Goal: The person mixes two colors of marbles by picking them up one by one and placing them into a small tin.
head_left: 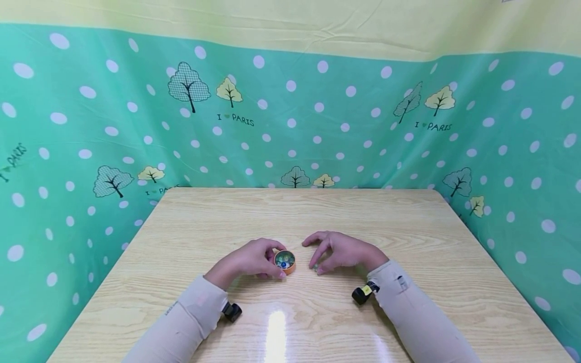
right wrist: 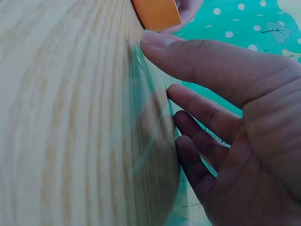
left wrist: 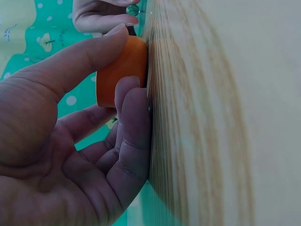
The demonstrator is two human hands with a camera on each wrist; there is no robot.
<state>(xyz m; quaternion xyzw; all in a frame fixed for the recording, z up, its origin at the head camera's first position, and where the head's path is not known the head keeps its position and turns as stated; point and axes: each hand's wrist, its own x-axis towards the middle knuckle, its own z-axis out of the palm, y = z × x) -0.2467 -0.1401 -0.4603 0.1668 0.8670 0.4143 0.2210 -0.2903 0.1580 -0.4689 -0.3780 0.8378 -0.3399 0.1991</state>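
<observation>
My left hand (head_left: 256, 258) holds a small round orange container (head_left: 290, 268), thumb on the near side and fingers round the back. Several glass marbles (head_left: 284, 263) lie inside it, one of them deep blue. In the left wrist view the orange wall (left wrist: 123, 70) stands upright on the table between thumb and fingers. Just to the right, my right hand (head_left: 345, 250) pinches a green glass marble (left wrist: 133, 10) between thumb and index finger, low over the tabletop. From the right wrist the thumb (right wrist: 188, 54) hides this marble, and the remaining fingers are spread near the surface.
Both hands work over a light wood-grain table (head_left: 218, 217) with a glossy top. A green polka-dot curtain (head_left: 290, 136) with tree prints surrounds its back and sides. Each wrist wears a small black camera (head_left: 232, 312) on a strap.
</observation>
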